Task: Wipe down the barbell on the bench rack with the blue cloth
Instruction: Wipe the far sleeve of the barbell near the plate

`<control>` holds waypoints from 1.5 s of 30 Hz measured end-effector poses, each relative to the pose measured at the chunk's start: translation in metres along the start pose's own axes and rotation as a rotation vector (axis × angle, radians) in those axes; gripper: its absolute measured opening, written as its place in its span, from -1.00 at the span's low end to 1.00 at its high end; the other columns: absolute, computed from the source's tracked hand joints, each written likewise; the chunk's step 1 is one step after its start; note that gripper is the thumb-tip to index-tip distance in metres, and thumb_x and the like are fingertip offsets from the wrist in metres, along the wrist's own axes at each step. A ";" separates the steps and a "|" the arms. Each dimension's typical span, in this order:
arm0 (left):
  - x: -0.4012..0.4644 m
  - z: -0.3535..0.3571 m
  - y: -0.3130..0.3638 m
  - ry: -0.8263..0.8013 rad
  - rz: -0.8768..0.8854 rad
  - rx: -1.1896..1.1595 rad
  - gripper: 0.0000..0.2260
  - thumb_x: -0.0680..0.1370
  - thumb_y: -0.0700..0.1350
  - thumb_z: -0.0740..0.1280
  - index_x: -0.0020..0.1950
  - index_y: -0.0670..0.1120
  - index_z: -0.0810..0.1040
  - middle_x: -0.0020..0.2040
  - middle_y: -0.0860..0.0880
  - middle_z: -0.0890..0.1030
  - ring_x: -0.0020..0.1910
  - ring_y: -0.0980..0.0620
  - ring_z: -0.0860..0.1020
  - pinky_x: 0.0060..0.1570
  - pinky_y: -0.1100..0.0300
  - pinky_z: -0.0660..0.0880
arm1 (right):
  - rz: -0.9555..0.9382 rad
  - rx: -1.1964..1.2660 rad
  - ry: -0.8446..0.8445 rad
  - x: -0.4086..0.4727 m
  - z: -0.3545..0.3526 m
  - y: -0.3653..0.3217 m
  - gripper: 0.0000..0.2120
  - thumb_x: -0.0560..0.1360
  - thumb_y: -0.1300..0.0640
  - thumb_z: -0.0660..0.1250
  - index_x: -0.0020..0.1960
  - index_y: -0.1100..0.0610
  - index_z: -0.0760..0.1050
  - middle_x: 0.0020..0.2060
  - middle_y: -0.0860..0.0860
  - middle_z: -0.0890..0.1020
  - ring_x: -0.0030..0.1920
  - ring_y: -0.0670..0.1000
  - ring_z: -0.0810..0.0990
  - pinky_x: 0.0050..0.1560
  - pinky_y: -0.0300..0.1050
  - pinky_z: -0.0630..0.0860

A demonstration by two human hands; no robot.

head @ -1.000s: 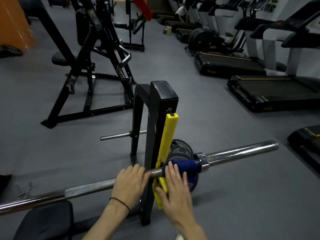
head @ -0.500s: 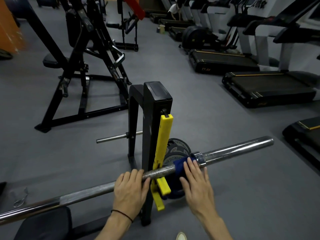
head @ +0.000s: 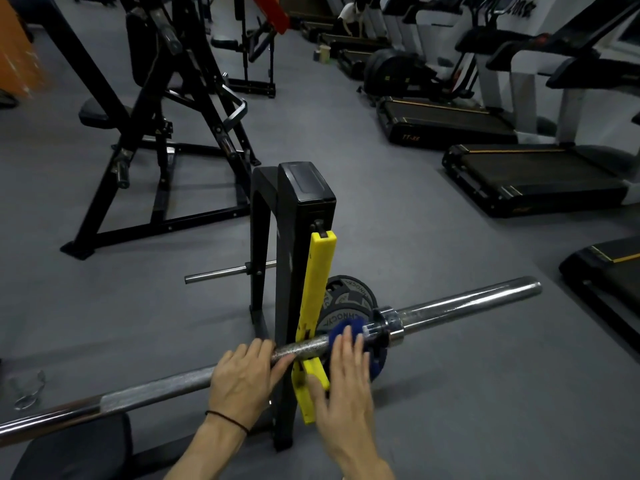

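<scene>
Head view shows a long steel barbell (head: 460, 304) lying across the lower frame from 8 o'clock up to 3 o'clock, its right sleeve smooth and shiny, its middle shaft dull grey and knurled, with a bright collar where sleeve meets shaft. It rests on the yellow plastic hook strip (head: 313, 299) of a black steel rack upright (head: 298, 244) at frame centre.

A row of black treadmills (head: 530, 174) fills the 1 to 3 o'clock side; the nearest at 2 o'clock carries lettering that seems to read "TT-XX", though it is blurred. A black angled-frame gym machine (head: 166, 133) stands at 10 o'clock on the grey rubber floor (head: 433, 393). A black padded bench (head: 72, 448) sits at 7 o'clock under the bar.

Behind the bar, just right of the upright, black weight plates (head: 349, 299) lean stacked, with raised letters partly readable as "HNOC".

The left hand (head: 242, 379), a thin black band on its wrist, curls over the knurled shaft just left of the upright. The right hand (head: 346, 379) lies with straight fingers pressing a small blue cloth (head: 341, 332) against the shaft, between the yellow strip and the collar; the upright stands between the two hands.
</scene>
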State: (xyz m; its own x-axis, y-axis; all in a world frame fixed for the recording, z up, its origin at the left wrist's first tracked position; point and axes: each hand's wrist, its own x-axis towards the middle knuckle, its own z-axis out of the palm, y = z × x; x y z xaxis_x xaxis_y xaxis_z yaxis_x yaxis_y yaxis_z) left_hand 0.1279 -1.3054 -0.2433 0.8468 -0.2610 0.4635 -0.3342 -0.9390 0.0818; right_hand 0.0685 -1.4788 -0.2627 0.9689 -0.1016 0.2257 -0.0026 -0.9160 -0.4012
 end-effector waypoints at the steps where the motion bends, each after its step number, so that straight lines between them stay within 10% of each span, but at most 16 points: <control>1: 0.002 -0.002 -0.001 -0.003 0.015 -0.002 -0.59 0.60 0.22 0.18 -0.24 -0.05 0.54 -0.39 -0.04 0.46 -0.45 -0.07 0.46 -0.45 0.07 0.36 | -0.091 -0.043 -0.032 -0.004 -0.003 0.000 -0.27 0.72 -0.30 -0.06 0.68 0.19 0.03 0.69 0.06 0.02 0.67 0.09 -0.08 0.61 0.01 -0.12; 4: 0.004 -0.003 -0.004 -0.020 0.067 0.020 -0.56 0.60 0.23 0.16 -0.28 -0.05 0.51 -0.43 -0.03 0.44 -0.51 -0.06 0.44 -0.51 0.09 0.34 | -0.264 -0.252 -0.037 0.005 -0.023 0.032 -0.30 0.73 -0.27 -0.07 0.64 0.22 0.18 0.66 0.11 0.15 0.66 0.09 0.04 0.57 0.07 0.06; 8: 0.016 -0.007 -0.007 -0.164 0.087 -0.024 -0.37 0.69 0.26 -0.11 -0.32 -0.06 0.50 -0.54 -0.02 0.42 -0.65 -0.07 0.42 -0.61 0.21 0.19 | 0.038 -0.165 -0.011 0.018 -0.031 0.031 -0.25 0.72 -0.31 -0.11 0.64 0.24 0.15 0.66 0.11 0.09 0.67 0.05 -0.05 0.60 0.01 -0.03; 11: 0.037 -0.017 -0.010 -0.414 0.174 0.018 -0.51 0.73 0.18 -0.11 0.12 -0.02 0.55 -0.31 -0.01 0.55 -0.30 -0.08 0.65 -0.44 0.09 0.40 | -0.035 0.010 -0.119 0.015 -0.025 -0.011 -0.15 0.64 -0.45 -0.23 0.67 0.15 -0.02 0.67 0.04 -0.08 0.66 -0.05 -0.21 0.63 -0.04 -0.15; 13: 0.053 -0.021 -0.019 -0.796 -0.063 -0.269 -0.56 0.70 0.22 -0.02 0.17 -0.01 0.55 -0.28 0.04 0.52 -0.24 0.01 0.63 -0.23 0.15 0.53 | -0.163 0.005 -0.204 0.017 -0.030 -0.015 -0.18 0.64 -0.44 -0.23 0.67 0.10 0.02 0.67 0.00 -0.04 0.66 -0.07 -0.16 0.63 -0.10 -0.14; 16: 0.067 -0.024 -0.026 -1.056 -0.324 -0.692 -0.40 0.58 0.40 0.00 -0.17 -0.06 0.54 -0.40 0.01 0.54 -0.52 0.09 0.45 -0.46 0.27 0.41 | -0.169 -0.110 -0.055 0.031 -0.041 0.021 -0.33 0.72 -0.30 -0.13 0.62 0.11 0.22 0.62 0.01 0.20 0.64 -0.01 0.11 0.58 -0.02 0.07; 20: 0.050 -0.025 -0.017 -0.652 0.048 -0.142 -0.55 0.70 0.19 -0.01 0.12 -0.02 0.60 -0.17 -0.04 0.66 -0.28 0.02 0.63 -0.34 0.17 0.42 | 0.068 0.049 -0.105 0.032 -0.035 0.016 -0.13 0.54 -0.50 -0.40 0.66 0.03 -0.13 0.65 -0.10 -0.18 0.61 -0.20 -0.32 0.65 -0.03 -0.16; 25: 0.004 -0.006 -0.001 -0.057 0.096 -0.068 -0.62 0.70 0.04 0.03 -0.17 -0.02 0.52 -0.32 0.00 0.46 -0.40 -0.06 0.46 -0.42 0.05 0.36 | -0.183 0.015 -0.195 0.014 -0.028 -0.003 -0.24 0.67 -0.40 -0.17 0.68 0.08 0.00 0.68 -0.04 -0.06 0.65 -0.13 -0.21 0.60 -0.18 -0.25; 31: 0.005 -0.004 0.004 0.029 0.089 -0.003 -0.70 0.67 0.03 0.12 -0.02 -0.06 0.58 -0.20 -0.03 0.49 -0.26 -0.07 0.46 -0.31 0.03 0.38 | 0.127 0.118 0.005 0.021 -0.020 0.002 -0.21 0.66 -0.40 -0.21 0.68 0.12 -0.02 0.67 -0.05 -0.10 0.66 -0.09 -0.21 0.65 -0.01 -0.12; 36: 0.000 0.001 -0.003 0.040 0.158 -0.024 -0.64 0.66 0.12 0.16 0.07 -0.10 0.62 -0.16 -0.03 0.53 -0.26 -0.06 0.47 -0.31 0.05 0.40 | -0.161 0.030 -0.120 0.010 -0.021 -0.001 -0.30 0.71 -0.33 -0.13 0.68 0.09 0.04 0.68 -0.07 -0.03 0.67 -0.08 -0.12 0.63 -0.08 -0.15; 41: -0.001 0.002 -0.003 0.025 0.171 -0.047 -0.60 0.61 0.20 0.25 0.10 -0.12 0.62 -0.14 -0.03 0.53 -0.24 -0.06 0.47 -0.29 0.05 0.40 | 0.111 0.119 0.015 0.024 -0.028 0.021 -0.25 0.67 -0.37 -0.18 0.68 0.10 -0.02 0.67 -0.10 -0.07 0.66 -0.11 -0.17 0.64 0.04 -0.06; 45: -0.002 0.003 -0.005 0.009 0.192 -0.052 -0.57 0.61 0.21 0.23 0.12 -0.12 0.63 -0.12 -0.02 0.55 -0.25 -0.04 0.49 -0.31 0.08 0.42 | -0.056 0.129 -0.123 0.004 -0.012 -0.022 -0.22 0.67 -0.40 -0.17 0.68 0.10 -0.04 0.68 -0.05 -0.10 0.66 -0.07 -0.19 0.63 -0.09 -0.19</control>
State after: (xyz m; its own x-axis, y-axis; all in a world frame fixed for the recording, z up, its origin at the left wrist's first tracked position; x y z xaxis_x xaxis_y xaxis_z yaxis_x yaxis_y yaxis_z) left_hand 0.1287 -1.3002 -0.2472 0.7619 -0.4320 0.4825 -0.5104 -0.8592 0.0366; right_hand 0.0698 -1.4642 -0.2420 0.9895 0.0036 0.1442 0.0764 -0.8609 -0.5030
